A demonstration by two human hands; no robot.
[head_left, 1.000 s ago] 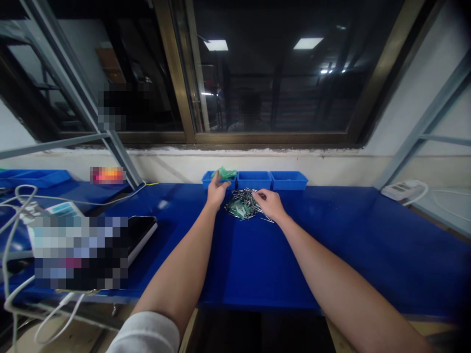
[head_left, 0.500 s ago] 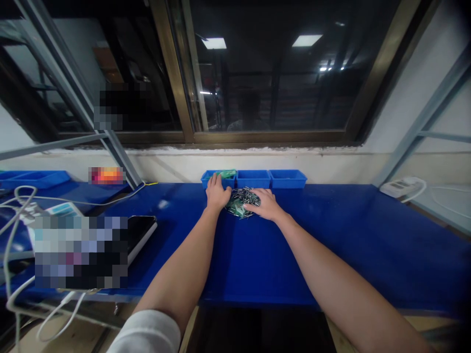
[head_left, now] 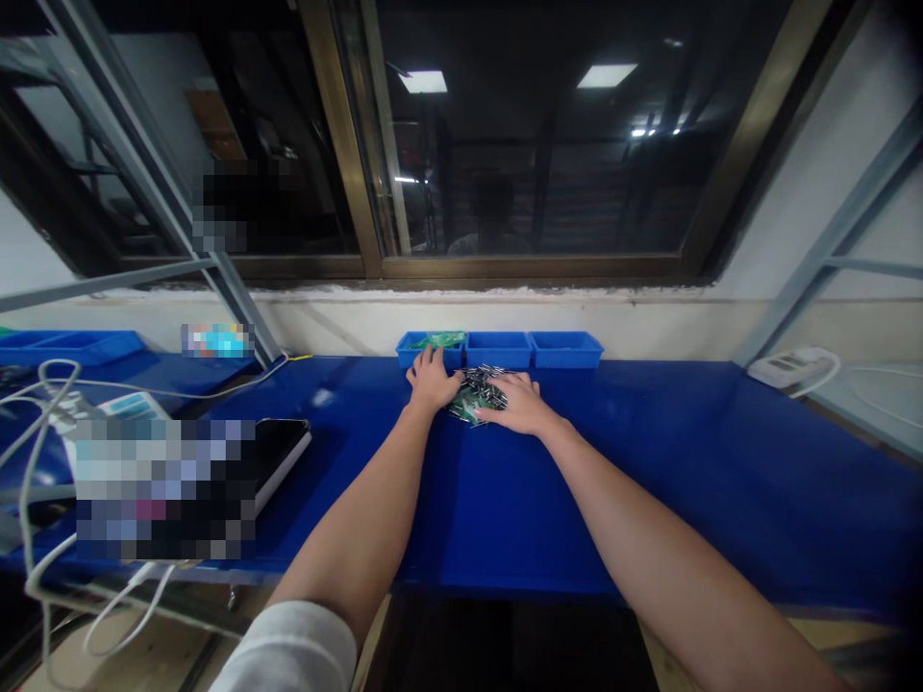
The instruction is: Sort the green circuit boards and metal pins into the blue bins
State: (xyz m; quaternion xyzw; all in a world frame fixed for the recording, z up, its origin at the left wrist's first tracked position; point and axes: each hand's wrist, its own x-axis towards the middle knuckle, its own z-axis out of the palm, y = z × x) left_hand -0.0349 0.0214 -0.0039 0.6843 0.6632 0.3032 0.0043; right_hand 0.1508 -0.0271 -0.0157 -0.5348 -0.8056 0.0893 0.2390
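Indoors, two bare hands flank a pile of thin metal pieces (head_left: 486,378) just below ctr. of frame, on a blue table (head_left: 505,524). Left hand (head_left: 434,384) sits at the pile's L edge, unclenched, thumb apart from fingers; right hand (head_left: 524,405) spans the pile's R side, likewise loose, thumb and fingers spread. Can't tell if any pcs. are caught under the palms. Green material (head_left: 463,407) shows amid the metal, lower L of the pile, btwn. the hands.

Directly above, three blue trays stand in a row nr. the wall: left tray (head_left: 405,357) w/ green plastic (head_left: 443,339), middle tray (head_left: 499,356), right tray (head_left: 567,358). Left fingertips overlap the first; contact unclear. White sleeve (head_left: 292,644), bottom L of ctr. At L of frame, a dark device (head_left: 286,442) w/ pale edge, partly pixelated, lies nr. white cables (head_left: 29,509). Far R, mid-height: white block (head_left: 781,371) w/ cord. Upper frame: dark window (head_left: 540,183), bright lights in the glass.
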